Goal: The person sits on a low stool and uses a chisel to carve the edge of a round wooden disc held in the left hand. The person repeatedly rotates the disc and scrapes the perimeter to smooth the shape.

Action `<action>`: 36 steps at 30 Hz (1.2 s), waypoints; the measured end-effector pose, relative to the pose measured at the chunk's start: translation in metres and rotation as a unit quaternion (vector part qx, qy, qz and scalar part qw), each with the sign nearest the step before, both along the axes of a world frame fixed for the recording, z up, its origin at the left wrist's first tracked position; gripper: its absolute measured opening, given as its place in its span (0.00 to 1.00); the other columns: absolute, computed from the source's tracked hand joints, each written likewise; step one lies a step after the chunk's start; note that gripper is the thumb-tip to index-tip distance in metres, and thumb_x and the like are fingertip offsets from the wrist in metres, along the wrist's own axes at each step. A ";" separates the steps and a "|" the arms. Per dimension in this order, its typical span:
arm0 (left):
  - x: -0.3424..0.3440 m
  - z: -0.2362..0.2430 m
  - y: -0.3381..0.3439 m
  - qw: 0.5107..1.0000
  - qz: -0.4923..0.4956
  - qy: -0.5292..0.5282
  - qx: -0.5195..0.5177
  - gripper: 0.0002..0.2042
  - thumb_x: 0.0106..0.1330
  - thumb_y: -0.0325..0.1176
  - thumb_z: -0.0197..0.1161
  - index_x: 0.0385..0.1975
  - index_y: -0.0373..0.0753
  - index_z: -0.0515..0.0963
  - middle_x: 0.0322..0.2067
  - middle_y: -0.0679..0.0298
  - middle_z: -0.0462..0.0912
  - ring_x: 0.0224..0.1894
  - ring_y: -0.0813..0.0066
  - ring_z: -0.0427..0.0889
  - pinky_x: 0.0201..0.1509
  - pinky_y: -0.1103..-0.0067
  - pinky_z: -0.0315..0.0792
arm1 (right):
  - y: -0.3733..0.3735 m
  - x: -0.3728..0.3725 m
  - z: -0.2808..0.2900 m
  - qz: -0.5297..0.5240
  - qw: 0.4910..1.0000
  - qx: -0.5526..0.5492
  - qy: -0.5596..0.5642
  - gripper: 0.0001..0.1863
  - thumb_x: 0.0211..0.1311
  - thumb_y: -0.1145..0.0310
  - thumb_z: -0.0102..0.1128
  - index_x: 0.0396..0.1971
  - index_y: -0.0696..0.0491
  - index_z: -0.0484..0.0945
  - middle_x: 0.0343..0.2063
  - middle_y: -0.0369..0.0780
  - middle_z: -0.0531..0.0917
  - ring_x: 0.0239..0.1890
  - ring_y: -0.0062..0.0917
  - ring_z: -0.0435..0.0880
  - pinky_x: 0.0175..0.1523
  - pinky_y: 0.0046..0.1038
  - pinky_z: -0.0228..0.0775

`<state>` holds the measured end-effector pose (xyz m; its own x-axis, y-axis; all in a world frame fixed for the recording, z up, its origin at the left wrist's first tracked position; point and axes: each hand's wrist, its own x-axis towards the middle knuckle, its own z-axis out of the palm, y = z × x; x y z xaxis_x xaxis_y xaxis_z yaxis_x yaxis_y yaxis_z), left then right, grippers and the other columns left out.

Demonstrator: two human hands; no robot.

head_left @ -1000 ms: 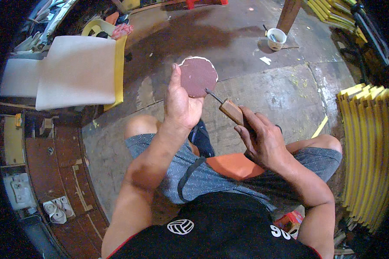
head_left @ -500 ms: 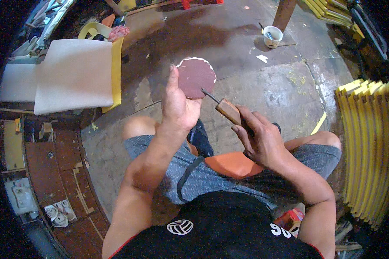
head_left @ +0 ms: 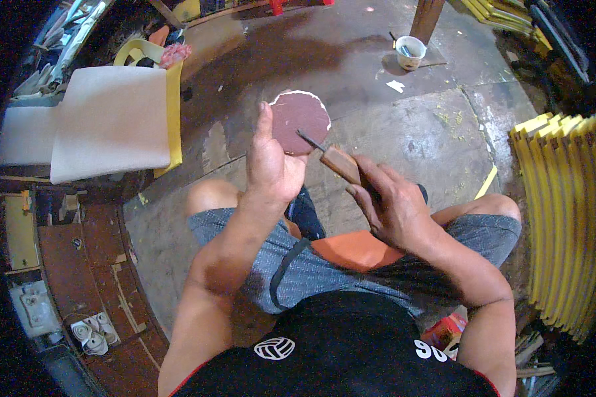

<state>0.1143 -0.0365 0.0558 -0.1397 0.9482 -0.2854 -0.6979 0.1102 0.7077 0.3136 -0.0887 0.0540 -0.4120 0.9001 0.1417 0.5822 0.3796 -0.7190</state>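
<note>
Surroundings first: person sits low over a stained concrete floor [head_left: 391,126], knees apart, grey shorts, something orange on the seat between the thighs. A pale cushioned board [head_left: 109,122] with a yellow edge lies on the floor to their left, well apart from the hands. A small white cup [head_left: 410,51] stands near the foot of a wooden post [head_left: 425,18] ahead and to the right, a white scrap just beside it. A stack of yellow slats [head_left: 563,205] stands on edge along the right side. One loose yellow stick [head_left: 487,182] lies on the floor near the right knee. Brown panels and white fittings at lower left. Nothing sits between the hands and the camera; the work is held up in free air above the floor.

Work piece: a round maroon disc [head_left: 304,119] with a ragged white rim, held out in front of the knees. Left hand [head_left: 271,169] grips it from below, thumb up along the disc's left edge, fingers behind it and not visible. Right hand [head_left: 394,208] is closed round the wooden handle of an awl-like tool [head_left: 334,159]. The thin metal tip points up-left and meets the disc's lower right face. Right hand sits just right of and below the disc, close beside the left.
</note>
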 end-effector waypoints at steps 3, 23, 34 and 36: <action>-0.005 -0.004 0.002 1.000 0.002 0.006 0.011 0.23 0.75 0.53 0.45 0.55 0.41 0.71 0.52 0.59 0.77 0.55 0.62 0.76 0.62 0.62 0.70 | -0.004 0.003 -0.001 0.003 1.000 -0.002 -0.005 0.22 0.66 0.63 0.58 0.56 0.55 0.70 0.34 0.51 0.80 0.31 0.49 0.82 0.35 0.44 0.77; -0.011 0.012 -0.001 0.999 0.014 0.033 0.041 0.24 0.73 0.56 0.47 0.53 0.42 0.73 0.49 0.61 0.79 0.54 0.65 0.77 0.57 0.63 0.72 | 0.006 0.014 0.001 0.016 0.844 -0.426 0.326 0.20 0.71 0.54 0.52 0.50 0.56 0.74 0.28 0.34 0.80 0.27 0.17 0.78 0.29 0.22 0.73; -0.011 0.008 -0.001 0.997 0.020 0.052 0.056 0.24 0.72 0.57 0.48 0.52 0.42 0.73 0.47 0.61 0.80 0.51 0.65 0.80 0.55 0.64 0.74 | 0.007 0.016 -0.009 -0.007 0.812 -0.485 0.326 0.21 0.73 0.50 0.47 0.46 0.54 0.75 0.29 0.35 0.83 0.17 0.14 0.73 0.19 0.16 0.65; -0.010 0.008 -0.001 0.997 0.028 0.054 0.052 0.24 0.72 0.57 0.49 0.52 0.42 0.73 0.47 0.61 0.80 0.51 0.65 0.80 0.55 0.63 0.74 | 0.007 0.016 -0.009 -0.015 0.822 -0.475 0.314 0.21 0.73 0.50 0.46 0.45 0.54 0.75 0.28 0.35 0.82 0.16 0.14 0.72 0.19 0.16 0.64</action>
<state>0.1044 -0.0374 0.0640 -0.2171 0.9619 -0.1663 -0.6196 -0.0041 0.7849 0.3294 -0.0816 0.0447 -0.5025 0.7351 -0.4551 -0.0178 -0.5351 -0.8446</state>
